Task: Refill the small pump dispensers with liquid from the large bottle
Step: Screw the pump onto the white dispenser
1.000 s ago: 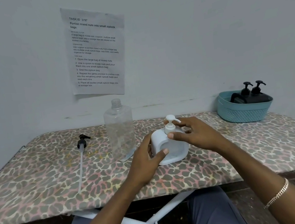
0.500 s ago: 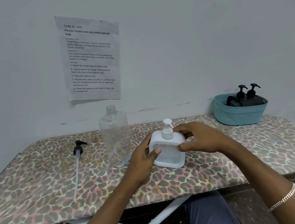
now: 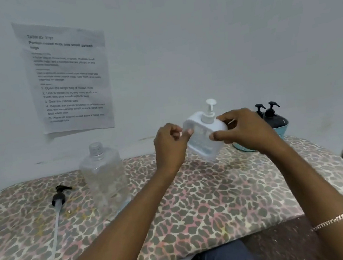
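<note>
Now holds the white pump dispenser up off the worktop, tilted, no longer standing there as a moment ago. Pinches its side with the left hand and wraps the right hand round its shoulder, both grips closed on it. Leaves the large bottle uncapped and upright, left of and below the grip. Suggests this one is done, pump back on, likely bound for the teal basket just behind the right grip.

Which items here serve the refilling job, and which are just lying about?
Job: white dispenser, gripped by left hand and right hand; large clear bottle; loose black pump; black dispensers in the basket.
Lying about: wall sheet on portioning nuts.
</note>
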